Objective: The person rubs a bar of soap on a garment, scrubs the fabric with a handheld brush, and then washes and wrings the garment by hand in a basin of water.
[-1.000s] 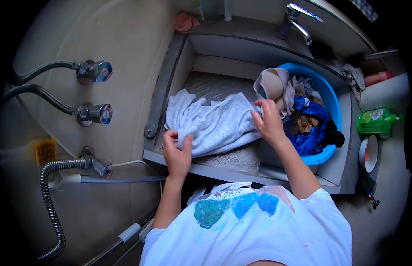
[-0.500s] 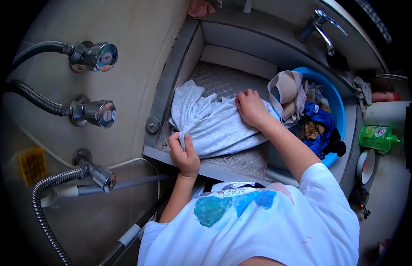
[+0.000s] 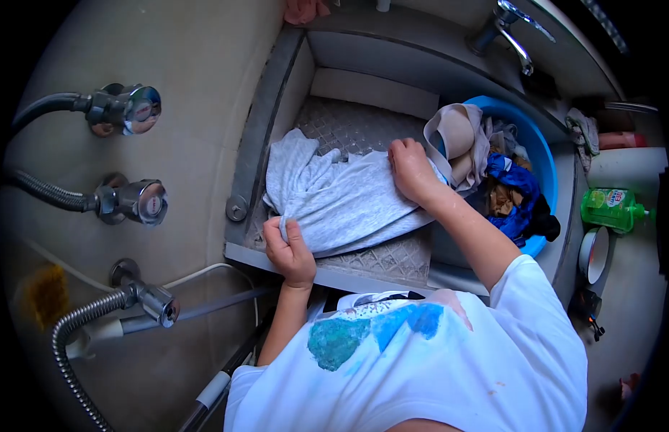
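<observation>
A light grey cloth garment (image 3: 341,194) lies bunched over the ridged washboard (image 3: 392,263) of the sink. My left hand (image 3: 290,252) pinches the garment's lower left edge between thumb and fingers. At the garment's upper right part, my right hand (image 3: 413,169) presses with its fingers curled on the fabric. Just right of that hand, a beige garment (image 3: 460,140) hangs over the rim of a blue basin (image 3: 543,155), which holds blue, brown and black clothes (image 3: 518,194).
A chrome faucet (image 3: 511,36) stands over the sink's back edge. On the right are a green bottle (image 3: 613,209) and a round white-rimmed dish (image 3: 594,255). Valves with metal hoses (image 3: 136,201) and a sponge (image 3: 46,295) are at the left.
The view has shifted slightly. My right hand now sits a little further right along the garment, while my left hand keeps its hold on the edge.
</observation>
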A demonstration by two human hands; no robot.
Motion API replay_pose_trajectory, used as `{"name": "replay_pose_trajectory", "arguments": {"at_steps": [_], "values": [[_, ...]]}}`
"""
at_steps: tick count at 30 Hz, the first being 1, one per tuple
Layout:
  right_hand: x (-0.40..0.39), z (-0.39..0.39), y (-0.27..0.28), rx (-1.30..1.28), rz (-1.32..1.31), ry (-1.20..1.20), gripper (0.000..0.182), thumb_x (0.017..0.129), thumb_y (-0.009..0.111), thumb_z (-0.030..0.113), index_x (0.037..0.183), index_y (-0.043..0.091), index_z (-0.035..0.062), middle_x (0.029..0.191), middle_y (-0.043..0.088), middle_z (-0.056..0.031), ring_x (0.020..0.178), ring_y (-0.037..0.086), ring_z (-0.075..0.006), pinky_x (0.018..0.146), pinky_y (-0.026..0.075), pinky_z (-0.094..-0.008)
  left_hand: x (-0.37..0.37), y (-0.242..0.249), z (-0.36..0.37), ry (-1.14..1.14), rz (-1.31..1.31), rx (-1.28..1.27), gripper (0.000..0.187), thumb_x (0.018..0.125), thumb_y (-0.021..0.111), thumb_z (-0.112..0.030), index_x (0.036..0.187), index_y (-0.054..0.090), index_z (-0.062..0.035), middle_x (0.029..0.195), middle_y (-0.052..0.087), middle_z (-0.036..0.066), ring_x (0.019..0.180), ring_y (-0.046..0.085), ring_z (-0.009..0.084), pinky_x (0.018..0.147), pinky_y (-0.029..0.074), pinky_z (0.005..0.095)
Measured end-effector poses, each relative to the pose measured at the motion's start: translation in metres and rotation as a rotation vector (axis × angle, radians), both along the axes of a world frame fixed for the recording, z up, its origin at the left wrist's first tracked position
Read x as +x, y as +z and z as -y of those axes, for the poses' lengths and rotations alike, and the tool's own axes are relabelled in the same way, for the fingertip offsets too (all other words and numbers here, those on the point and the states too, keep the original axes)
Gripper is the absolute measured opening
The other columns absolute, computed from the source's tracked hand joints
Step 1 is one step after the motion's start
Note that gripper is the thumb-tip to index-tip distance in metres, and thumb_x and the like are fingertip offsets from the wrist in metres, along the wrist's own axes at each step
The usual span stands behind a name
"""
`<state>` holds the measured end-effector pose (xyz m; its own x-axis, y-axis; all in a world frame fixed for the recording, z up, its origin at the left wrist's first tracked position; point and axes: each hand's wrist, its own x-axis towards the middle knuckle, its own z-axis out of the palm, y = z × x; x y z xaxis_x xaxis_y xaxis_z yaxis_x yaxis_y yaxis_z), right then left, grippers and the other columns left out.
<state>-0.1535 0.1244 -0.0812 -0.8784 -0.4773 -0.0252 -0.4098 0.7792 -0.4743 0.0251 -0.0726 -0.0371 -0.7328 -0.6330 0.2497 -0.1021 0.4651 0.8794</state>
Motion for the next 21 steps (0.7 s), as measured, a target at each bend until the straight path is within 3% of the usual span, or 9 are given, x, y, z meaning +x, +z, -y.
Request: {"name": "replay_pose_trajectory", "arguments": {"at_steps": [5, 8, 12, 14, 16, 18, 19, 20, 21], "values": [[0.009, -0.023, 0.044, -0.122, -0.128, -0.074, 0.028, 0.075, 0.073, 0.012, 0.098, 0.059, 0.0059, 0.101, 0.06, -0.0175, 0.098, 0.058, -0.0353, 0.08, 0.05, -0.0452, -0.005, 0.0, -0.001, 0.015, -0.046, -0.025, 0.02, 0.099, 0.052, -0.021, 0.095, 0.052, -0.0011, 0.084, 0.053, 0.006, 0.079, 0.048, 0.0153, 0.075, 0.041, 0.0293], [0.025, -0.038, 0.035, -0.025, -0.048, -0.052, 0.028, 0.075, 0.073, 0.011, 0.098, 0.058, 0.0068, 0.095, 0.062, -0.0157, 0.093, 0.059, -0.0361, 0.08, 0.049, -0.0441, -0.007, -0.007, 0.001, -0.003, -0.069, -0.057, 0.019, 0.099, 0.053, -0.02, 0.097, 0.054, -0.0013, 0.086, 0.054, 0.006, 0.081, 0.049, 0.0148, 0.075, 0.042, 0.0288], [0.024, -0.039, 0.04, -0.247, -0.151, -0.041, 0.022, 0.077, 0.068, 0.006, 0.096, 0.056, 0.0069, 0.089, 0.062, -0.017, 0.089, 0.06, -0.0375, 0.076, 0.048, -0.0455, -0.006, -0.003, 0.001, -0.058, -0.014, -0.014, 0.015, 0.098, 0.055, -0.016, 0.099, 0.055, -0.0012, 0.093, 0.056, 0.006, 0.085, 0.05, 0.0142, 0.076, 0.042, 0.0269], [0.016, -0.038, 0.06, -0.402, -0.221, -0.026, 0.016, 0.082, 0.063, 0.003, 0.095, 0.055, 0.0069, 0.084, 0.059, -0.0174, 0.086, 0.06, -0.0344, 0.075, 0.049, -0.0407, -0.007, 0.004, 0.004, -0.131, -0.055, -0.127, 0.016, 0.095, 0.058, -0.015, 0.102, 0.056, -0.001, 0.1, 0.057, 0.011, 0.09, 0.054, 0.0195, 0.08, 0.044, 0.0304], [0.007, -0.037, 0.086, -0.772, -0.02, -0.063, 0.011, 0.087, 0.061, 0.005, 0.097, 0.055, 0.0063, 0.084, 0.058, -0.0104, 0.083, 0.061, -0.023, 0.076, 0.048, -0.0323, -0.013, 0.014, 0.0, -0.209, -0.084, -0.222, 0.018, 0.093, 0.061, -0.015, 0.104, 0.057, -0.0008, 0.108, 0.058, 0.015, 0.094, 0.058, 0.0248, 0.084, 0.046, 0.0338], [-0.002, -0.034, 0.115, -1.017, 0.126, 0.049, 0.009, 0.092, 0.06, 0.009, 0.1, 0.055, 0.0053, 0.088, 0.055, -0.0027, 0.084, 0.057, -0.0112, 0.076, 0.046, -0.0248, -0.038, 0.046, -0.012, -0.328, -0.264, -0.242, 0.033, 0.091, 0.066, -0.018, 0.116, 0.052, -0.0034, 0.127, 0.05, 0.017, 0.105, 0.055, 0.0257, 0.09, 0.046, 0.0361], [0.0, -0.03, 0.136, -1.148, 0.282, 0.144, 0.013, 0.093, 0.062, 0.012, 0.102, 0.056, 0.0046, 0.094, 0.053, 0.0012, 0.086, 0.054, -0.0061, 0.075, 0.045, -0.0219, -0.05, 0.057, -0.021, -0.443, -0.291, -0.053, 0.047, 0.088, 0.07, -0.02, 0.125, 0.045, -0.0056, 0.132, 0.046, 0.018, 0.111, 0.053, 0.0262, 0.093, 0.045, 0.0372], [0.004, -0.024, 0.154, -1.148, 0.274, 0.147, 0.013, 0.093, 0.062, 0.012, 0.102, 0.056, 0.0046, 0.094, 0.053, 0.0012, 0.086, 0.054, -0.0061, 0.075, 0.045, -0.0219, -0.06, 0.067, -0.031, -0.556, -0.316, 0.137, 0.061, 0.085, 0.073, -0.021, 0.134, 0.039, -0.0079, 0.137, 0.042, 0.019, 0.116, 0.052, 0.0266, 0.095, 0.044, 0.0382], [0.009, -0.017, 0.17, -1.187, 0.384, 0.28, 0.013, 0.093, 0.062, 0.013, 0.102, 0.056, 0.0049, 0.092, 0.053, 0.0007, 0.085, 0.053, -0.0058, 0.074, 0.045, -0.0214, -0.067, 0.079, -0.038, -0.626, -0.232, 0.014, 0.072, 0.083, 0.075, -0.021, 0.139, 0.033, -0.0095, 0.138, 0.042, 0.019, 0.119, 0.051, 0.0262, 0.096, 0.044, 0.0376]]}}
